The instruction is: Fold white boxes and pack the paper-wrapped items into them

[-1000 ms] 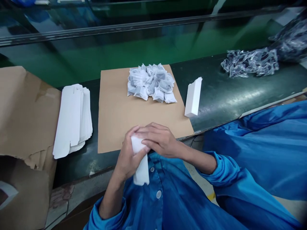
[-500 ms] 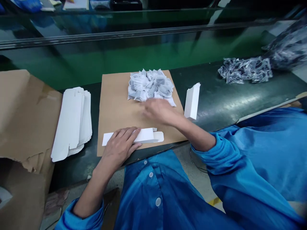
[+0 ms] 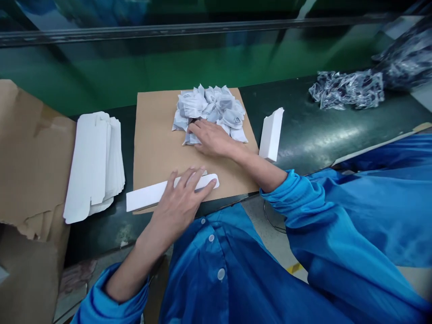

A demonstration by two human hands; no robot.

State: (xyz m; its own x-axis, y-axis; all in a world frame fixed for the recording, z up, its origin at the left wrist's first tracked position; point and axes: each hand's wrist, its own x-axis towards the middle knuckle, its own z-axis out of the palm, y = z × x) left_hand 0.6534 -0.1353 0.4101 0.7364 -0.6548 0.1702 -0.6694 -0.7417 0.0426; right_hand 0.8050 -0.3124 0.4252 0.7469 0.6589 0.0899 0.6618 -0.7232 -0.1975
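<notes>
- Nearest the camera, blue sleeves and a buttoned blue coat [image 3: 216,270] fill the lower part of the view
- The left hand [image 3: 182,198] lies flat with fingers spread on a long white carton [image 3: 151,194]; it presses down on it and does not close round it
- That carton lies on its side along the near edge of a brown cardboard sheet [image 3: 158,139], with its left end past the sheet's edge over the dark bench [image 3: 320,135] and its rounded flap end just right of the fingers
- To the left, on the bench, a stack of flat white carton blanks [image 3: 94,166] lies beside a torn brown cardboard box [image 3: 30,157]
- Farther on, the right hand [image 3: 211,138] rests at the near edge of a pile of small white packets [image 3: 211,110], its fingers curled on one packet at the pile's left front; whether they have pinched it shut cannot be told
- The pile sits on the far half of the cardboard sheet
- Just right of the sheet, a made-up white carton [image 3: 272,134] lies on the bench, well apart from both hands
- At the far right, a heap of clear plastic bags [image 3: 347,89] lies on the bench
- Behind everything runs a green belt [image 3: 135,76] with a metal rail along its far side
</notes>
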